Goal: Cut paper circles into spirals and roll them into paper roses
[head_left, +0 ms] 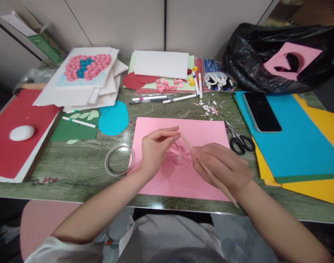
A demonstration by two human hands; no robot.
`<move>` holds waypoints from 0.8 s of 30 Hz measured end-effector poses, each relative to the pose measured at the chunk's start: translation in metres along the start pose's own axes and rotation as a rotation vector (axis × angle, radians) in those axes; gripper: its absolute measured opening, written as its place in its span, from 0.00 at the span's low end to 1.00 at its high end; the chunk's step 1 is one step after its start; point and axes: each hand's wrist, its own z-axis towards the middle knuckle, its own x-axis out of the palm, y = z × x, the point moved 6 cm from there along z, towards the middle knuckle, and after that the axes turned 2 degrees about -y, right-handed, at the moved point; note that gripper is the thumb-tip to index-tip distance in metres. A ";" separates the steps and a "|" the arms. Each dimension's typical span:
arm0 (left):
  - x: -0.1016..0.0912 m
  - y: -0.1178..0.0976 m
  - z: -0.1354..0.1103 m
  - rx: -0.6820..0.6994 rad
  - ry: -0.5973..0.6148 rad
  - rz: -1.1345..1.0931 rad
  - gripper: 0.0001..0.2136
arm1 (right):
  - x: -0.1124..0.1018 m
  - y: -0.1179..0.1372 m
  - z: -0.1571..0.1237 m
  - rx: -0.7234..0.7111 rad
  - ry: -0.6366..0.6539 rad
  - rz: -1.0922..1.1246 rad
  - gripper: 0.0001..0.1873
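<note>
Stick (186, 142), held slantwise above the pink sheet (205, 126), is what both hands are busy with. The right hand (221, 166) is closed round its middle, the lower end poking out past the wrist. The left hand (156, 149) pinches the upper tip between thumb and forefinger. Whatever sits at that tip is too small for me to make out. It looks like fine fingertip work, so I'd hold the right hand steady, let it alone turn the stick, and make the left pinch light but firm. Scissors (239, 141) lie just right of the sheet, a tape ring (119, 160) just left.
</note>
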 end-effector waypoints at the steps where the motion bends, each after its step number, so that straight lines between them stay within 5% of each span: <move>1: 0.000 0.000 0.000 0.004 0.005 -0.002 0.02 | 0.000 0.000 0.001 0.003 0.001 0.002 0.11; 24: 0.006 0.003 -0.004 -0.009 0.066 -0.051 0.02 | -0.007 0.002 0.010 0.049 -0.012 0.037 0.10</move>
